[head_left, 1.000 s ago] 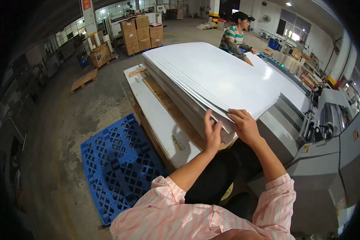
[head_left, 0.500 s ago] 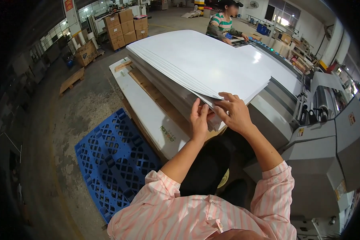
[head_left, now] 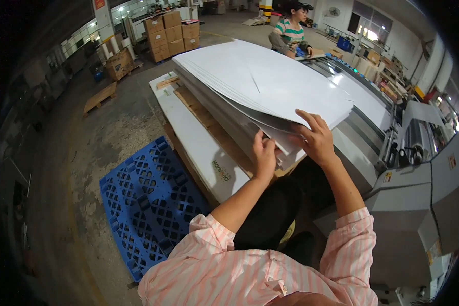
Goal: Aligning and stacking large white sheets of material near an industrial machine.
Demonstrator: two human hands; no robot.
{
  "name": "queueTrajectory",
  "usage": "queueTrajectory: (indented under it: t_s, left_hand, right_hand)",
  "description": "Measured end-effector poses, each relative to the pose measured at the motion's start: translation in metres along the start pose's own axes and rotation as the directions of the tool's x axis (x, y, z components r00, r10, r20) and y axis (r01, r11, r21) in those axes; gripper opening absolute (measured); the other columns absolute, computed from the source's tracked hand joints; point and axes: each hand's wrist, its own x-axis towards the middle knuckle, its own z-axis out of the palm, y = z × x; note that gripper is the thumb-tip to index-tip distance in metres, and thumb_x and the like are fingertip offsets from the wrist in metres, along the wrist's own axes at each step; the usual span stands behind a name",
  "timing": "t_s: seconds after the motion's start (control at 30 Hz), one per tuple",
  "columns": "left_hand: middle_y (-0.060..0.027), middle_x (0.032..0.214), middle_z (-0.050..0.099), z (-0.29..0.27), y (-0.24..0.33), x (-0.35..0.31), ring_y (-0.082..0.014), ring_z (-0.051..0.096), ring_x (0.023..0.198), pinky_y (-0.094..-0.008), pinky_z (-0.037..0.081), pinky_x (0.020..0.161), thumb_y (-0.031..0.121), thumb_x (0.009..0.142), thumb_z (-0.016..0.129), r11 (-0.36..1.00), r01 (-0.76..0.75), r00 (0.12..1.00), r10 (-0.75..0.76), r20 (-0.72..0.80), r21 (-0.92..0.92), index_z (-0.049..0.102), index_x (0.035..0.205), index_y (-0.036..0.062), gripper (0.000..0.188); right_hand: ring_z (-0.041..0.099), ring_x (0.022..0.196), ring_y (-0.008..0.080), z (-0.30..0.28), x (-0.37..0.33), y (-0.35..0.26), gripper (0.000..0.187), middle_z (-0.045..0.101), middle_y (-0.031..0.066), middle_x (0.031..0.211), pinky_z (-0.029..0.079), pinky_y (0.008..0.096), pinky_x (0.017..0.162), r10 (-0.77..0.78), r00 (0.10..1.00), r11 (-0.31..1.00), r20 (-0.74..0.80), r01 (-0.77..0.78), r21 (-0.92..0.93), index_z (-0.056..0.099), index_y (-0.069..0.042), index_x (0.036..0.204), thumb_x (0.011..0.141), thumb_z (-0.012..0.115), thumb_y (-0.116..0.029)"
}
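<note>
A tall stack of large white sheets (head_left: 219, 71) lies in front of me, its top sheets bowed up at the near corner. My right hand (head_left: 317, 140) grips that raised corner, fingers on top and thumb underneath. Below it, my left hand (head_left: 264, 157) has its fingers curled at the edge of the lower sheets, next to a loose corner. Part of its grip is hidden behind the paper. A dark gap shows between the lifted sheets and those beneath.
White boards on a wooden pallet (head_left: 188, 137) carry the stack. A blue plastic pallet (head_left: 153, 204) lies on the floor at left. To the right stands a grey machine (head_left: 398, 204) with rollers. A co-worker in a striped shirt (head_left: 290, 31) stands beyond; cardboard boxes (head_left: 172, 34) are piled far left.
My right hand has raised the sheet corner higher, widening the gap underneath. The view has shifted slightly, and the co-worker's arms have drawn in.
</note>
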Motion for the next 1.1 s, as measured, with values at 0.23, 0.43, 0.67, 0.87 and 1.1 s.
queueTrajectory:
  t_s: [0.23, 0.43, 0.67, 0.87, 1.1]
  left_hand:
    - [-0.0021, 0.081, 0.050, -0.004, -0.007, 0.001, -0.0074, 0.047, 0.066, -0.0207, 0.041, 0.054, 0.004, 0.083, 0.045, 0.998, 0.007, 1.000, -0.006, -0.016, 0.054, 0.036, 0.125, -0.0020, 0.043]
    - [-0.0037, 0.083, 0.055, -0.012, -0.016, 0.008, -0.0073, 0.049, 0.067, -0.0201, 0.041, 0.056, 0.004, 0.083, 0.044, 0.968, -0.120, 0.990, 0.100, 0.099, 0.221, 0.044, 0.114, -0.0027, 0.032]
    - [-0.0021, 0.083, 0.055, -0.013, -0.016, 0.008, -0.0081, 0.051, 0.070, -0.0211, 0.044, 0.061, 0.002, 0.082, 0.042, 0.991, -0.049, 0.996, 0.039, 0.081, 0.122, 0.050, 0.100, 0.0012, 0.019]
    - [-0.0033, 0.086, 0.055, -0.013, -0.008, 0.005, -0.0093, 0.054, 0.075, -0.0229, 0.047, 0.065, 0.005, 0.084, 0.044, 0.999, 0.014, 0.993, -0.009, 0.114, -0.037, 0.049, 0.099, 0.0019, 0.016]
    - [-0.0075, 0.099, 0.055, -0.026, 0.016, 0.011, -0.0147, 0.054, 0.087, -0.0274, 0.048, 0.070, 0.016, 0.088, 0.050, 0.991, -0.068, 0.973, 0.040, 0.227, 0.118, 0.047, 0.119, 0.0011, 0.035]
  right_hand:
    - [0.056, 0.083, 0.0187, 0.016, 0.008, 0.012, 0.030, 0.062, 0.0089, 0.093, 0.043, 0.0286, 0.076, 0.662, 0.508, 0.299, 0.551, -0.853, 0.427, 0.062, 0.000, 0.093, 0.081, 0.059, -0.027]
    - [0.052, 0.067, 0.0131, 0.008, 0.017, 0.011, 0.029, 0.059, 0.0060, 0.079, 0.041, 0.0261, 0.060, 0.731, 0.640, 0.291, 0.236, -0.606, 0.740, 0.061, 0.004, 0.086, 0.083, 0.059, -0.025]
    - [0.054, 0.091, 0.0275, 0.015, -0.022, -0.005, 0.022, 0.056, 0.0082, 0.108, 0.045, 0.0359, 0.077, 0.061, 0.961, 0.984, 0.270, -0.103, 0.142, 0.063, -0.002, 0.089, 0.068, 0.058, -0.003]
    - [0.053, 0.091, 0.0236, -0.001, -0.016, -0.019, 0.041, 0.053, 0.0067, 0.113, 0.046, 0.0327, 0.076, -0.083, 0.964, 0.992, 0.254, 0.055, 0.114, 0.057, -0.010, 0.107, 0.067, 0.055, -0.002]
    - [0.049, 0.102, 0.0290, -0.002, -0.029, -0.009, 0.040, 0.049, 0.0105, 0.120, 0.040, 0.0370, 0.085, 0.008, 0.984, 0.964, 0.180, -0.055, 0.259, 0.058, -0.011, 0.108, 0.069, 0.058, -0.006]
